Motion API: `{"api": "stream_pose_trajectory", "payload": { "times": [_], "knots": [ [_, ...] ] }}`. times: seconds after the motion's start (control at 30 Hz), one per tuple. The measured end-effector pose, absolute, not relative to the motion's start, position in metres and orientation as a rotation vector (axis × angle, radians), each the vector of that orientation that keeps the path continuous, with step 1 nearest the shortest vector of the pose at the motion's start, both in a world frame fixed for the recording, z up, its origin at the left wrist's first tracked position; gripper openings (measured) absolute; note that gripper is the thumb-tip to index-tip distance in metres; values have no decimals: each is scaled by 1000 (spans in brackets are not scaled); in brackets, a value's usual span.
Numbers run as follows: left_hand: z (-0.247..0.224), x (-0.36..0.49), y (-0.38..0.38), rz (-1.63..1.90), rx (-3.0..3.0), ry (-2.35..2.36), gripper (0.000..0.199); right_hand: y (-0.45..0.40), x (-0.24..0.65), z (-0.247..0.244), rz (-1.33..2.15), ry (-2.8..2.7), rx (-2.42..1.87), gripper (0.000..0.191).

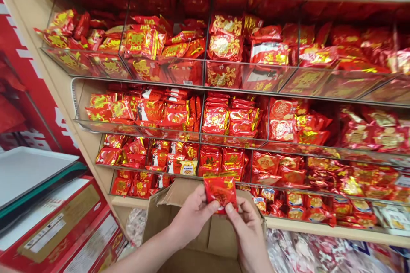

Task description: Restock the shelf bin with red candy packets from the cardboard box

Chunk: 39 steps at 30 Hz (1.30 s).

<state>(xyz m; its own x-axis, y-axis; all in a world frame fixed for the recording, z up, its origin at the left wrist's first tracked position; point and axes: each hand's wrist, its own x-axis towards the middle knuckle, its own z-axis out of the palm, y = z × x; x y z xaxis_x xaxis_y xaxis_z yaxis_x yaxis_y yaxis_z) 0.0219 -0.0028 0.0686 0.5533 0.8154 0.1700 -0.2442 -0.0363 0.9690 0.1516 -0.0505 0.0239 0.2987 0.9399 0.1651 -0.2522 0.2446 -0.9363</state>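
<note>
A small red packet [221, 188] with gold print and a shiny gold top edge is held up between my two hands. My left hand [195, 210] pinches its left side, thumb across the front. On the lower right, my right hand [243, 217] grips the same packet between thumb and fingers. Both hands are above an open cardboard box [209, 234], whose visible inside shows bare brown walls. Just behind the packet, a shelf bin holds similar red packets [209, 160] stacked in rows.
Tiered shelves with clear dividers [205, 68] hold many red and gold packets. Red cartons [60, 222] stand at the left, beneath a pale tray-like lid [35, 170]. Clear plastic bags [304, 251] lie under the wooden bottom shelf edge [320, 228] at right.
</note>
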Motion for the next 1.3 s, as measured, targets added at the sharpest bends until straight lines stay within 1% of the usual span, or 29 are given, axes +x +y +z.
{"api": "stream_pose_trajectory", "payload": {
  "times": [0.03,0.1,0.17,0.3,0.33,0.4,0.47,0.53,0.6,0.67,0.73,0.83,0.97,1.03,1.2,1.3],
  "knots": [
    [69,20,0,911,1401,569,26,-50,157,24,931,-961,-1006,23],
    [75,16,10,947,1495,652,25,-46,174,31,783,-1123,-1117,26],
    [93,12,27,1038,1631,738,26,-36,196,52,487,-1280,-1224,28],
    [159,16,75,1433,2122,861,27,9,238,120,-297,-1529,-1258,31],
    [177,22,87,1514,2267,890,29,23,245,136,-413,-1571,-1258,34],
    [209,37,108,1539,2496,898,33,50,255,161,-524,-1651,-1295,38],
    [231,55,123,1490,2630,877,35,71,260,174,-544,-1711,-1381,42],
    [244,73,131,1416,2741,847,34,82,262,177,-545,-1747,-1460,47],
    [250,88,137,1319,2851,805,30,85,264,174,-536,-1768,-1477,49],
    [251,100,140,1230,2934,760,25,83,267,170,-495,-1786,-1440,48],
    [251,109,144,1139,3001,717,22,79,271,167,-439,-1788,-1407,46],
    [247,116,152,1011,3080,684,24,75,275,164,-373,-1766,-1371,45],
    [240,119,161,909,3133,700,25,76,276,165,-321,-1686,-1379,54],
    [238,118,160,891,3147,700,26,80,275,167,-300,-1688,-1426,53],
    [226,107,143,1071,3132,749,37,91,270,174,-296,-1673,-1475,46],
    [209,97,139,935,3240,804,47,93,264,168,-397,-1659,-1445,44]
  ]
}}
